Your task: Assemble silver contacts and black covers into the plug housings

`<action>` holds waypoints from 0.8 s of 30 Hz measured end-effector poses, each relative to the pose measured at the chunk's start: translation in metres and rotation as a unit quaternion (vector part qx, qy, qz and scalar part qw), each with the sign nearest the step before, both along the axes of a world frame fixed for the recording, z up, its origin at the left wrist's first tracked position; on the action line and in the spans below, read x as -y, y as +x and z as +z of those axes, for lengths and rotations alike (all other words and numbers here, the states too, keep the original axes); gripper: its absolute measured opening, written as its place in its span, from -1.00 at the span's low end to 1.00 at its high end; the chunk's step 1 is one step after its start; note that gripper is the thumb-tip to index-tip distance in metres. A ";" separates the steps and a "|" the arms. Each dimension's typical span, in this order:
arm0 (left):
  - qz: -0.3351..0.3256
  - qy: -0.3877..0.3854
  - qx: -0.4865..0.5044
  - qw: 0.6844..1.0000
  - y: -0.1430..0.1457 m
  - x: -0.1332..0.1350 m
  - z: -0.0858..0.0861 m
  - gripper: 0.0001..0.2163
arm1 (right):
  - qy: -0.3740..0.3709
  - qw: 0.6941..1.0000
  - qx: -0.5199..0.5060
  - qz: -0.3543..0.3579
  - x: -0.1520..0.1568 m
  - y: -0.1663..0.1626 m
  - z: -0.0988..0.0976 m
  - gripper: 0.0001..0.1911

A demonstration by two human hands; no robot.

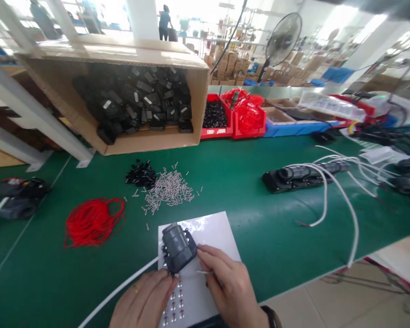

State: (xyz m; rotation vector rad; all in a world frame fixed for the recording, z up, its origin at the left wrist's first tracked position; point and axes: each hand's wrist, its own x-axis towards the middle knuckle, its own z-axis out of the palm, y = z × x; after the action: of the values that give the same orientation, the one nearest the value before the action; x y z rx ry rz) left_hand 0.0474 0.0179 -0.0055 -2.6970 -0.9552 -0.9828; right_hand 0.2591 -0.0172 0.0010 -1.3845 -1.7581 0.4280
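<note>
The left hand's (143, 298) underside is hidden and the pale sliver (201, 272) by the right hand (230, 280) is blurry; I can't tell whether either grips. The grey plastic housing (177, 246) lies between, touching both hands' fingertips.

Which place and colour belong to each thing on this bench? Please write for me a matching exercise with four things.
1. cord coil
2. open box
3. cylindrical fitting
4. small pins

A. silvery, next to black pieces
B. grey, by left hand and right hand
C. red, left of white sheet
D. brown, holding dark parts

1-C; 2-D; 3-B; 4-A
</note>
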 end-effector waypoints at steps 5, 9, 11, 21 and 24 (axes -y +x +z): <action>0.027 -0.043 0.015 0.999 0.013 0.003 0.010 -0.78 | -0.029 0.999 0.012 0.013 0.002 0.001 -0.005 -0.58; 0.011 -0.079 0.021 0.997 0.014 -0.001 0.013 -0.80 | -0.027 0.999 0.026 0.016 0.003 0.002 -0.006 -0.60; -0.002 -0.101 0.020 0.995 0.013 -0.004 0.016 -0.79 | -0.025 0.999 0.029 0.018 0.002 0.003 -0.005 -0.61; -0.005 -0.062 -0.041 0.997 0.015 -0.011 0.032 -0.72 | -0.041 0.999 0.018 0.027 0.001 0.003 -0.001 -0.60; -0.001 -0.153 -0.040 0.987 0.014 -0.013 0.028 -0.66 | -0.045 0.998 0.026 0.030 0.000 0.003 0.000 -0.63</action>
State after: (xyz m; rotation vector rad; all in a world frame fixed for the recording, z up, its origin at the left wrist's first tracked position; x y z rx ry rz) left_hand 0.0609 0.0305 0.0225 -2.9566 -1.1753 -0.7764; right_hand 0.2623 -0.0176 0.0007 -1.4210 -1.8464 0.5128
